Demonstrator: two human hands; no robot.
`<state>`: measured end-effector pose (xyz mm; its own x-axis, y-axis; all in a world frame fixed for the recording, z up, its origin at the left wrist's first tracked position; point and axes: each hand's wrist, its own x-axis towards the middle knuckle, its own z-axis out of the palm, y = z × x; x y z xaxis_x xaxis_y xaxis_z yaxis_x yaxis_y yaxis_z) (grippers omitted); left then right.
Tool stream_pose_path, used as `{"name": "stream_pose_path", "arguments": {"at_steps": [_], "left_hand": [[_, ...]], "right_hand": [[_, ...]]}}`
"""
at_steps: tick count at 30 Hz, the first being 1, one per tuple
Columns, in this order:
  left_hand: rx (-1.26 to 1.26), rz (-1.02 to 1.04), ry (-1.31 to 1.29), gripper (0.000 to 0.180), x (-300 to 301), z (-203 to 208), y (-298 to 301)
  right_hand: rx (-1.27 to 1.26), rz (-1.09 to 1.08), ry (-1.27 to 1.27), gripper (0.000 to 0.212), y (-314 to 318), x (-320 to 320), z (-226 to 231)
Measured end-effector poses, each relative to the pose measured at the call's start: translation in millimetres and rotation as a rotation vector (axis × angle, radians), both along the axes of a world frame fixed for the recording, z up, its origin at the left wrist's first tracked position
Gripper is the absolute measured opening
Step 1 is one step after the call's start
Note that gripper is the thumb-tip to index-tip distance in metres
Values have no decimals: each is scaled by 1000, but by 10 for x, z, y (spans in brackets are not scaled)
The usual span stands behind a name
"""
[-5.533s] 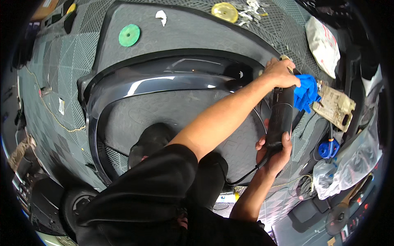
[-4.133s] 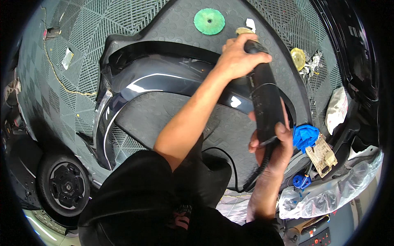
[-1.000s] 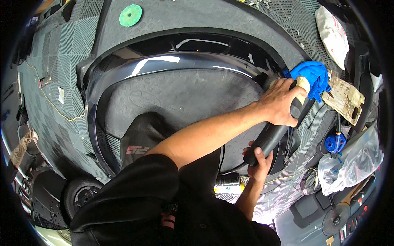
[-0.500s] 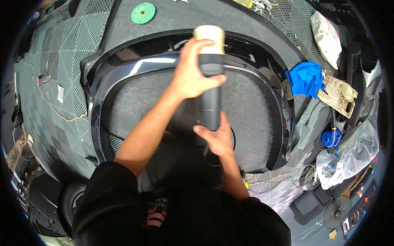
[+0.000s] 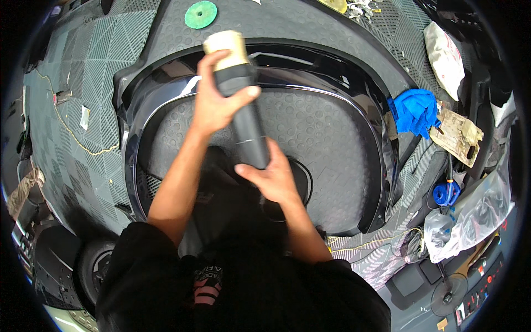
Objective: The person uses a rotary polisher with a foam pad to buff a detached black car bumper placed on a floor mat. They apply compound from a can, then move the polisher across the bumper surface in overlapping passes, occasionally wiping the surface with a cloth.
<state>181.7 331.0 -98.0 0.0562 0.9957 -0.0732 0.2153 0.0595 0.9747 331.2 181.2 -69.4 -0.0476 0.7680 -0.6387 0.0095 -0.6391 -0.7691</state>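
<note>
Across the glossy black car bumper (image 5: pixel 319 77) I hold a polisher (image 5: pixel 248 130), a long dark power tool with a cream-coloured head. My left hand (image 5: pixel 214 108) is closed round its head end, thumb across the dark body. Lower down, my right hand (image 5: pixel 275 178) grips the rear of the body. The tool slants, its head up and to the left, over the bumper's far left part. Its underside is hidden, so I cannot tell whether it touches the bumper. A black cord loop shows beside my right wrist.
The bumper curves round me on a dark studded mat (image 5: pixel 337 149). A green round pad (image 5: pixel 201 15) lies beyond it. At the right are a blue cloth (image 5: pixel 416 112), a dirty beige board (image 5: pixel 457 133), a blue tool (image 5: pixel 447 192) and a clear plastic bag (image 5: pixel 481 213). A yellowish cord (image 5: pixel 72 130) crosses the left floor.
Both hands have carried the polisher to the left along the bumper. It stood nearly straight before and now leans with its head to the left.
</note>
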Motion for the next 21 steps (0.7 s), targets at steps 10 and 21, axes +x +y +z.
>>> {"name": "stream_pose_path", "arguments": {"at_steps": [10, 21], "left_hand": [[155, -293, 24, 92, 1870, -93, -71], [160, -208, 94, 87, 1649, 47, -87]], "right_hand": [[-55, -489, 123, 44, -452, 1251, 121], [-88, -485, 130, 44, -399, 940, 108]]}}
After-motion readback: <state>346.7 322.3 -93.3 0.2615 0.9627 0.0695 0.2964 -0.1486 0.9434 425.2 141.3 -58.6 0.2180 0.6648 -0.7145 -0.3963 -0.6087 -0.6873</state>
